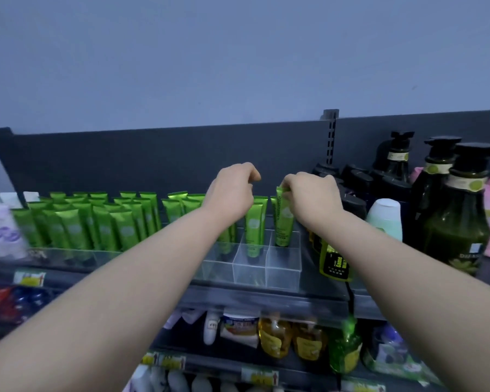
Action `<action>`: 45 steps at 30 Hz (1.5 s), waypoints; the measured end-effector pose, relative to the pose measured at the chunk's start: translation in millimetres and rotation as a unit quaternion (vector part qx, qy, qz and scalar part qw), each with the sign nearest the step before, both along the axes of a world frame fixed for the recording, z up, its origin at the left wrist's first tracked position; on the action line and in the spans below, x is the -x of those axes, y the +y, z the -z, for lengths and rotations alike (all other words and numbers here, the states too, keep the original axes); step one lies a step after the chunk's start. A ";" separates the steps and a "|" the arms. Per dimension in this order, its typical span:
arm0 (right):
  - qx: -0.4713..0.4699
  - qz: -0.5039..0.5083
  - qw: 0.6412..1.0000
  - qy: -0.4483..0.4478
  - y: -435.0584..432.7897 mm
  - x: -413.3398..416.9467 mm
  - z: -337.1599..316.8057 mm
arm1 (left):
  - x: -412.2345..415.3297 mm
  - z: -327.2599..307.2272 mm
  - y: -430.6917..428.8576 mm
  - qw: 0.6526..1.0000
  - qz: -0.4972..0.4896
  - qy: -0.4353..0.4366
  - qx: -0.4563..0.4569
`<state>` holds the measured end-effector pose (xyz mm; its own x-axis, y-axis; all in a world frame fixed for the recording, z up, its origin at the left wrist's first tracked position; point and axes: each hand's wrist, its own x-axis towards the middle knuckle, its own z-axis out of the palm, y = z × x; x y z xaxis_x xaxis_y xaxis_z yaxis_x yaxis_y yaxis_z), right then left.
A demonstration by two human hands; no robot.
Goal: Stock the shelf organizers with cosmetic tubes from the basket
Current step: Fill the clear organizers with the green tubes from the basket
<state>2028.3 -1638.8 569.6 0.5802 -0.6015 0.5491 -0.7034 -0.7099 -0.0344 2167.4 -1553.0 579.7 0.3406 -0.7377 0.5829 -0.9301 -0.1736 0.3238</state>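
Green and glossy, a cosmetic tube (283, 222) stands nearly upright at centre right of the frame. Its flat crimped end points up, its cap end is down inside a clear acrylic organizer (266, 268) on the shelf (266, 299), and its long axis runs almost vertical. The label text runs lengthwise along the tube. The person's right hand (311, 193) pinches the crimped top between thumb and fingertips. The tube sits in the organizer's right-hand column, behind the front row of cells.

The left hand (232, 190) hovers just left of it at centre frame, fingers curled in with nothing visibly held. It is close to the right hand but not touching it. Below that wrist a second green tube (254, 230) stands cap-down in the middle column.

Filling the left half of the shelf, rows of matching tubes (96, 222) stand packed together, all crimped ends up. At the right of the frame are dark pump bottles (458, 210), with a pale mint bottle (385, 216) in front of them and a yellow-green bottle (334, 261) partly hidden by the right forearm. Amber bottles (275, 338) line the shelf below.
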 end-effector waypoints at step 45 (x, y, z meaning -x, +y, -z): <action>-0.157 -0.117 0.957 0.215 217.0 43.4 226.2 | 6.2 235.5 276.5 0.922 -0.138 0.134 -0.335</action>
<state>1985.0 -1421.8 343.4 0.8514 -0.5228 0.0436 -0.5226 -0.8524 -0.0149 2161.2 -1276.5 344.3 0.6356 -0.7649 -0.1050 -0.7221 -0.6371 0.2697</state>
